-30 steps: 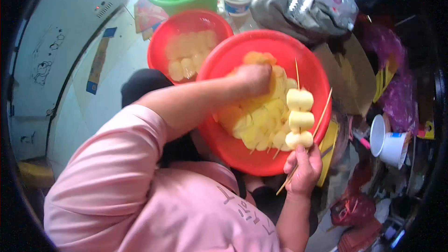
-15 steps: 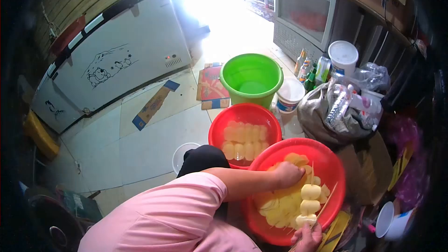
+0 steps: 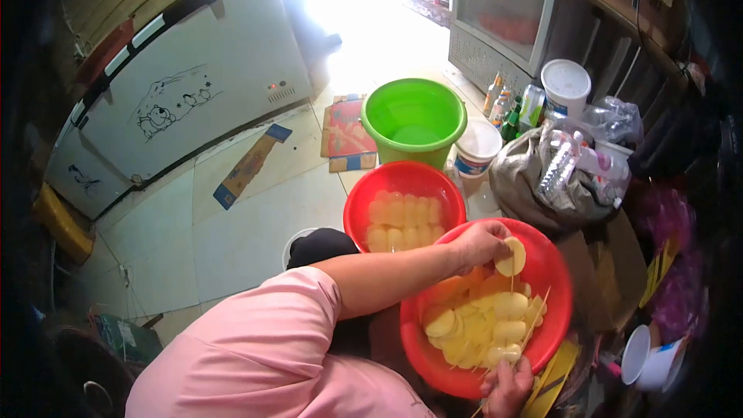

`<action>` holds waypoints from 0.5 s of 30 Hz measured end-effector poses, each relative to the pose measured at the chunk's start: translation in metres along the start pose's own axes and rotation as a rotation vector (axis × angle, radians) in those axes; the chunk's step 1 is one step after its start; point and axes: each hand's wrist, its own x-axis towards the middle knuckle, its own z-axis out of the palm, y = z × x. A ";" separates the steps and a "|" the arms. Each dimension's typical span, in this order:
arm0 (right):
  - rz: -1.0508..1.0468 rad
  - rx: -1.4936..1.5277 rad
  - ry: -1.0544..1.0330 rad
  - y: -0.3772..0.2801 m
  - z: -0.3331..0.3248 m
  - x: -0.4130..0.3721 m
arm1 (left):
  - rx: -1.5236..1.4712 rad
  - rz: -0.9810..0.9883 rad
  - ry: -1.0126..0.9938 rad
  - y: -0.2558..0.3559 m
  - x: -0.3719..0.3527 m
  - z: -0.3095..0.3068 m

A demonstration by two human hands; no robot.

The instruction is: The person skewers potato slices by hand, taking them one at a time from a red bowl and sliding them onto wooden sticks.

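My left hand (image 3: 481, 246) pinches a round, pale yellow potato slice (image 3: 510, 257) at the upper tip of a thin wooden skewer. Below, my right hand (image 3: 508, 387) is closed around the lower end of that potato skewer (image 3: 508, 333), which carries several stacked slices. Both hands are over a red basin (image 3: 559, 325) with many loose potato slices (image 3: 468, 333) in it. Another thin stick (image 3: 535, 311) slants along the right of the skewer. Beyond my left forearm, finished-looking rows of threaded slices (image 3: 402, 213) lie in a second red basin (image 3: 352, 205).
Behind the basins stands a green bucket (image 3: 414, 147). To its right are a lidded white tub (image 3: 477, 142), bottles (image 3: 511, 120) and a sack of plastic bottles (image 3: 522, 178). A white chest freezer (image 3: 232, 54) lines the left; flattened cardboard (image 3: 251, 166) lies on the floor.
My left hand has risen from the loose slices up to the skewer's tip, bringing one slice with it. My right hand keeps its hold on the skewer. The view has shifted slightly.
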 end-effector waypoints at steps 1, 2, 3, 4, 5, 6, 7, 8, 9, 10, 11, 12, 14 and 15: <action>-0.132 0.057 -0.001 0.005 0.009 0.006 | 0.031 0.027 0.045 0.007 -0.005 0.000; -0.112 0.057 0.043 0.006 0.010 0.004 | 0.060 0.046 0.079 0.010 -0.008 0.000; -0.099 0.064 0.014 0.006 0.008 0.003 | 0.048 0.053 0.084 0.007 -0.006 -0.001; -0.089 0.069 -0.015 0.008 0.004 0.006 | 0.033 0.062 0.088 0.006 -0.002 -0.003; -0.083 0.072 0.002 0.005 0.006 0.005 | 0.009 0.083 0.101 0.006 -0.001 -0.004; -0.074 0.071 0.017 0.002 0.008 0.004 | -0.020 0.101 0.118 0.005 0.000 -0.003; -0.072 0.069 0.018 0.002 0.008 0.003 | -0.056 0.090 0.118 0.006 -0.001 -0.004; -0.076 0.075 0.016 0.002 0.010 0.003 | -0.084 0.085 0.120 0.009 -0.002 -0.004; -0.081 0.092 -0.001 0.001 0.009 0.002 | -0.125 0.080 0.117 0.012 -0.006 -0.001; -0.091 0.115 -0.021 0.005 0.007 0.004 | -0.162 0.080 0.120 0.015 -0.008 0.000; -0.095 0.114 -0.022 0.007 0.006 0.005 | -0.182 0.086 0.101 0.013 -0.007 -0.001; -0.099 0.115 -0.028 0.007 0.005 0.004 | -0.187 0.079 0.095 0.012 -0.006 -0.001; -0.096 0.112 -0.030 0.004 0.006 0.004 | -0.183 0.088 0.113 0.014 -0.005 -0.002; -0.098 0.111 -0.037 0.004 0.006 0.004 | -0.179 0.087 0.113 0.015 -0.006 -0.002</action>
